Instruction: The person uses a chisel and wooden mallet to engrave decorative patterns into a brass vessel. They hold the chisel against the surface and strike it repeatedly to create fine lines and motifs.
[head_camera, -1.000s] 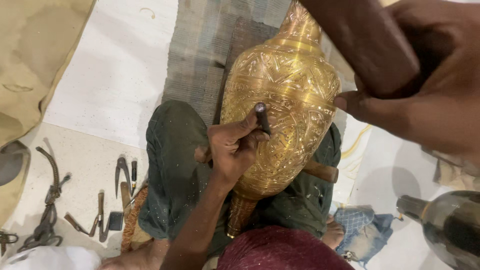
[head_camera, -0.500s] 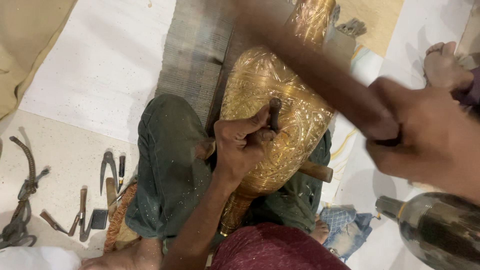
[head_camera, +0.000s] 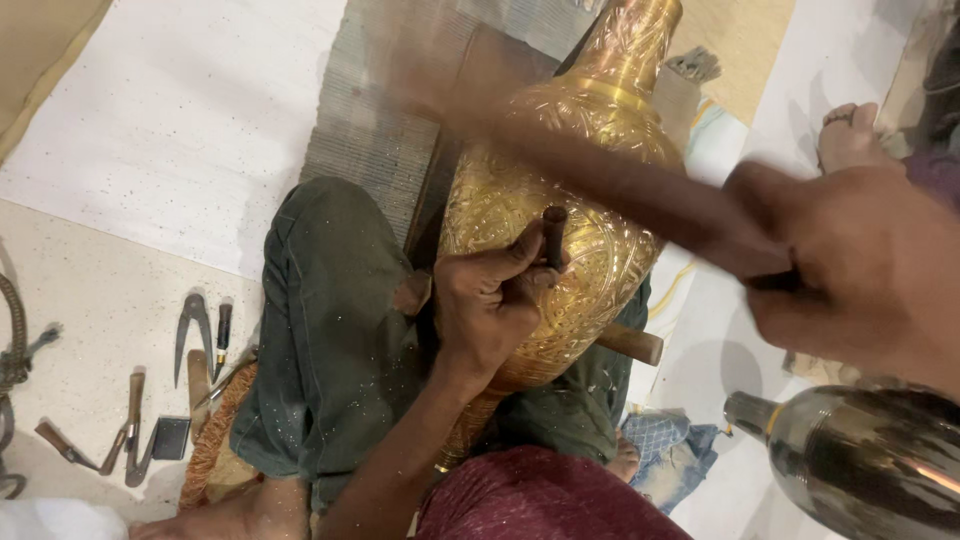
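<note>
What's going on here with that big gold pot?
A person sits on the floor with an engraved brass vase lying across the lap. The left hand holds a small chisel with its tip against the vase's patterned side. The right hand grips a wooden mallet, blurred in mid-swing. Small metal tools lie on the floor nearby, and a second, silver-coloured vessel sits at the right.
</note>
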